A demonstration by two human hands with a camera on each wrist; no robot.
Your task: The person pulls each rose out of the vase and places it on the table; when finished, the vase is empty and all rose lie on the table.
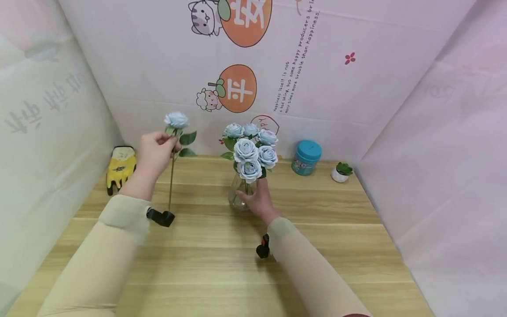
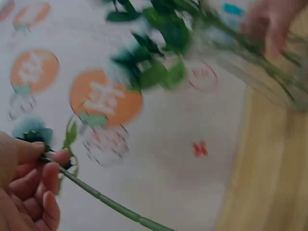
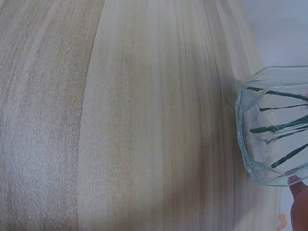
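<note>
My left hand (image 1: 155, 152) pinches a single pale blue rose (image 1: 176, 119) just below its bloom, left of the vase. Its long green stem (image 2: 115, 204) hangs down over the table in the head view. My right hand (image 1: 262, 201) grips a clear glass vase (image 1: 235, 193) from its right side, thumb across the front; the other fingers are partly hidden. Several pale blue roses (image 1: 246, 150) stand in the vase. Through the faceted glass vase (image 3: 245, 144) in the right wrist view, the green stem ends (image 3: 262, 130) show, with a fingertip beside the glass.
A yellow and black work glove (image 1: 120, 167) lies at the table's left edge. Toward the back right stand a blue lidded jar (image 1: 306, 158) and a small succulent in a white pot (image 1: 340, 174). Printed cloth walls (image 1: 317, 88) enclose the wooden table (image 1: 210, 264) behind and at both sides.
</note>
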